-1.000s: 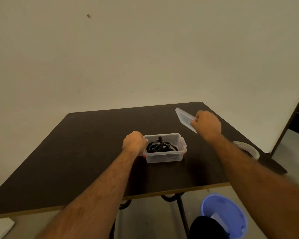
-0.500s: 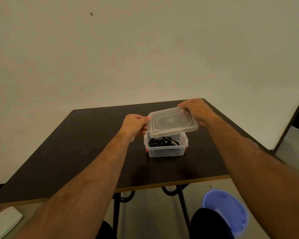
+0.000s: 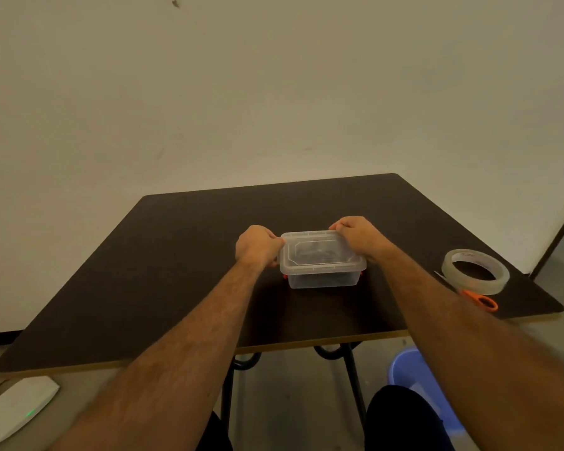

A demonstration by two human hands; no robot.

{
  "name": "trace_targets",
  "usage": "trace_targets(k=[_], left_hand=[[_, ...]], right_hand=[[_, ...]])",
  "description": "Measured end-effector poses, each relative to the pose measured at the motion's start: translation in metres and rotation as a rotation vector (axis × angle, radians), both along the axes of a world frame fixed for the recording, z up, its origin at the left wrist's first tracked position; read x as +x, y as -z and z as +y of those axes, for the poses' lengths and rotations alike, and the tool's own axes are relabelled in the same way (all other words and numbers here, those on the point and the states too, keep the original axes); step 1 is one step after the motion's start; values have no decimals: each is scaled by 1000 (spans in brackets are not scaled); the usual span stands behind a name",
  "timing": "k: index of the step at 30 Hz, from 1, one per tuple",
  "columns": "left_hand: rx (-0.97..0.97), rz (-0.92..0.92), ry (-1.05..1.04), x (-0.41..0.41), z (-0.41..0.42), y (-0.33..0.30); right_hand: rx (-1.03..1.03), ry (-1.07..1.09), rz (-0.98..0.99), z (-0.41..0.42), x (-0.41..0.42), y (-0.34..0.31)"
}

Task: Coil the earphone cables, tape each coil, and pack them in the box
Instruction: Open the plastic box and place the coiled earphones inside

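Box (image 3: 323,278): clear plastic, stood near the middle of the dark bench (image 3: 163,271), small orange-red clips showing at its lower left and right corners.
Lid (image 3: 319,250): clear, lay flat on top of the box, covering it edge to edge as far as could be seen.
Earphone cables: dark shapes faintly visible through the lid and the front wall of the box; too blurred to tell how coiled or taped.
Left hand (image 3: 258,247): pressed against the left end of the box and lid, fingers curled over the lid's edge.
Left grip: clasped around the left rim of the lid.
Right hand (image 3: 358,236): placed at the far right corner of the lid, fingers curled down over the rim.
Right grip: clasped around the right rim of the lid.
Forearms: both bare, stretched forward from the near edge of the bench to the box.
Tape roll (image 3: 475,271): pale, lay flat near the right edge of the bench, well apart from the box.
Scissors (image 3: 481,301): orange handle seen just in front of the tape roll, the rest hidden behind the right forearm.
Floor: blue bin (image 3: 414,369) below the bench on the right; white device (image 3: 17,408) with a green light at the lower left.
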State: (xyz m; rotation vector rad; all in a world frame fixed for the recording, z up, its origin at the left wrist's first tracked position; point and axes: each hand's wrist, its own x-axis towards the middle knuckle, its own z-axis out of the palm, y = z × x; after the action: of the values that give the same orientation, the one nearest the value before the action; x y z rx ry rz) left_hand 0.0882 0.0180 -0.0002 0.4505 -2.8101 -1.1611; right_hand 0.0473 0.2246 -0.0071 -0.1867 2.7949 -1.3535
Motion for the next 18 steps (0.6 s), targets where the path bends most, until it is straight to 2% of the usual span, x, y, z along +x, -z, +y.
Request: trace_targets(k=[7, 12, 15, 18], left_hand=[[74, -70, -14, -2, 8, 6], [-3, -14, -29, 1, 23, 17], [79, -4, -56, 0, 26, 27], [163, -15, -94, -5, 23, 34]], right_hand=[[144, -16, -2, 5, -4, 6], [137, 4, 15, 5, -3, 11], [125, 28, 23, 5, -8, 17], [29, 50, 18, 6, -12, 22]])
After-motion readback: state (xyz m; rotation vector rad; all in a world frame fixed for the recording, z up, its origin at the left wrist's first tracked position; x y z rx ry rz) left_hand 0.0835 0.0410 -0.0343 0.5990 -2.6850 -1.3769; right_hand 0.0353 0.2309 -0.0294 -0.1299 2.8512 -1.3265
